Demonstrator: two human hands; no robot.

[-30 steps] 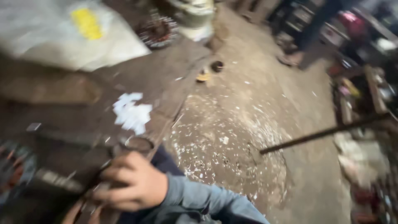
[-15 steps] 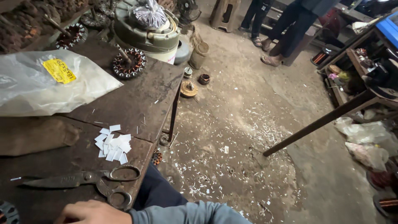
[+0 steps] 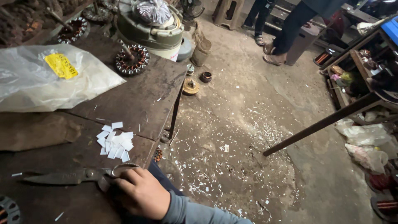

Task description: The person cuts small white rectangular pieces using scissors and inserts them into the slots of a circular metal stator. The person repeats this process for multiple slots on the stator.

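My right hand [image 3: 141, 193], in a grey-blue sleeve, lies on the handles of large dark metal scissors [image 3: 62, 177] and closes around them. The scissors lie flat on the dark worn workbench [image 3: 137, 99] with the blades pointing left. Just beyond the hand sits a small heap of white paper strips [image 3: 115, 142] near the bench's front edge. My left hand is out of sight.
A crumpled clear plastic bag [image 3: 49, 83] with a yellow label covers the bench's left. A wound motor stator [image 3: 132, 60] and a round green-and-white housing [image 3: 153, 31] stand at the back. Paper scraps litter the concrete floor [image 3: 232, 137]. A slanted metal bar [image 3: 327, 120] and another person's legs [image 3: 286, 37] are on the right.
The view has steadied and swung up. My right hand has moved onto the scissors' handles, which lay bare half a second ago.
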